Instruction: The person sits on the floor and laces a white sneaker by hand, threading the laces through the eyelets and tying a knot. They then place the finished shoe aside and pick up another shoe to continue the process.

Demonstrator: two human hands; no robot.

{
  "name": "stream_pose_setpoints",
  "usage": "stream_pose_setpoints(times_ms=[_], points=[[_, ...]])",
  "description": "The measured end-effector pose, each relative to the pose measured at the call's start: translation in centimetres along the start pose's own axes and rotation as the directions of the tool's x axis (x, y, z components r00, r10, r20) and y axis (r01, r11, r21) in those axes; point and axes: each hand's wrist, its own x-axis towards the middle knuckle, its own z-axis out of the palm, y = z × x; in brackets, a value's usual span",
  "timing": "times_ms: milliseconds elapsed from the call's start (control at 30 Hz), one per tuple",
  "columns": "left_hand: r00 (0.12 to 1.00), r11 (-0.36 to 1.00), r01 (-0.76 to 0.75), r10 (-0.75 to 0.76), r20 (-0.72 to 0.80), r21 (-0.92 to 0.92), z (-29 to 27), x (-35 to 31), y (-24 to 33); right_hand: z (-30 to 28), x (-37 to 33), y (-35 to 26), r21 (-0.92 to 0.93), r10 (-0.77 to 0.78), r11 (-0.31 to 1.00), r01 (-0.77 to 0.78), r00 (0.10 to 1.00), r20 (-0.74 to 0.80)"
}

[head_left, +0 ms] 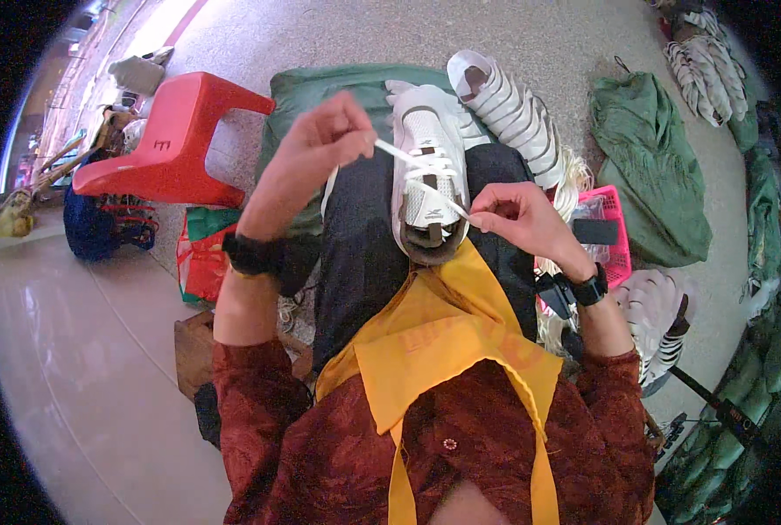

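Observation:
A white sneaker point(425, 122) rests between my thighs, its toe pointing away from me and its dark-lined collar nearest my body. White lacing point(432, 171) crosses its tongue. Left of the shoe and raised, my left hand point(320, 140) pinches one end of the shoelace point(399, 153), which runs taut to the eyelets. At the shoe's right, close to the collar, my right hand point(522, 219) pinches the other lace end point(452, 206) between thumb and fingertips. Neither hand touches the shoe's body.
A red plastic stool point(167, 144) stands at the left. Nested white shoe uppers point(517, 114) lie beyond my right knee, near a pink basket point(616, 236) and a bundle of pale laces point(570, 179). Green sacks point(649, 166) sit at the right. My yellow apron point(434, 350) covers my lap.

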Motion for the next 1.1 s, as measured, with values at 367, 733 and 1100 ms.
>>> stream_pose_setpoints(times_ms=[367,733,1100], points=[[0.994,0.995,-0.09,0.086,0.072,0.051,-1.4,5.0,-0.4,0.9,-0.1,0.4,-0.026,-0.034,0.999,0.032,0.996,-0.081],[0.994,0.995,-0.099,0.1,0.033,-0.033,-0.4,3.0,1.4,1.0,-0.6,-0.1,-0.085,-0.052,0.995,0.043,0.993,-0.106],[0.988,0.98,-0.156,0.152,0.038,0.121,-3.9,6.6,-1.2,1.5,-1.3,-1.7,0.152,-0.037,0.988,0.035,0.999,0.013]])
